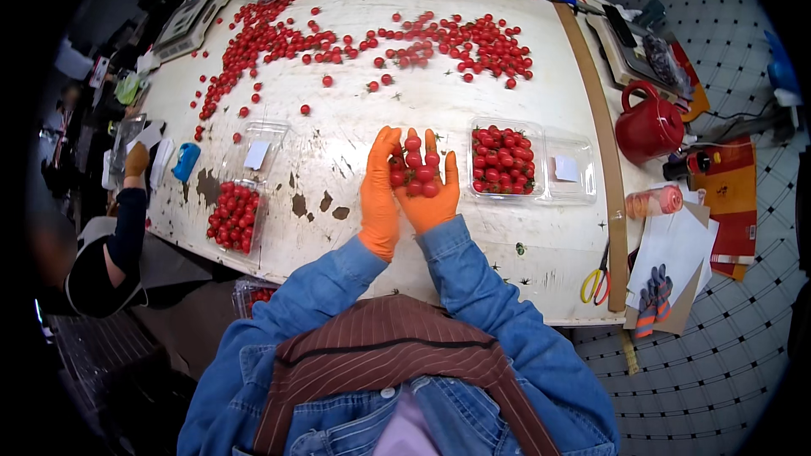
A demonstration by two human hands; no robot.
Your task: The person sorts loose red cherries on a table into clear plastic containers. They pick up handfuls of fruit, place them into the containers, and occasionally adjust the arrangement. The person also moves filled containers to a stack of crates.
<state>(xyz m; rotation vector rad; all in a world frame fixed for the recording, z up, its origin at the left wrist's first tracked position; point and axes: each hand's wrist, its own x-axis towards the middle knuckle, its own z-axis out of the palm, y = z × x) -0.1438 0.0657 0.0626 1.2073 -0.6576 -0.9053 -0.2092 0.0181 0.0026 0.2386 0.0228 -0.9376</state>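
A small heap of red cherry tomatoes (423,172) rests in my cupped hands above the table (355,101). My right hand (433,206), in an orange glove, lies palm up under them with its fingers spread. Held upright along their left side is my left hand (379,199), gloved the same way. Just to the right stands an open clear plastic clamshell box (539,187) filled with cherry tomatoes, its lid bearing a white label (566,168). Another filled clamshell (256,225) sits to the left, lid folded back.
Loose cherry tomatoes (253,44) spread across the far side. Scales (187,25) stand at the far left. A blue tape dispenser (185,162) lies left, near another person's gloved hand (136,159). Scissors (595,285), a cardboard strip (589,107) and a red kettle (649,123) are on the right.
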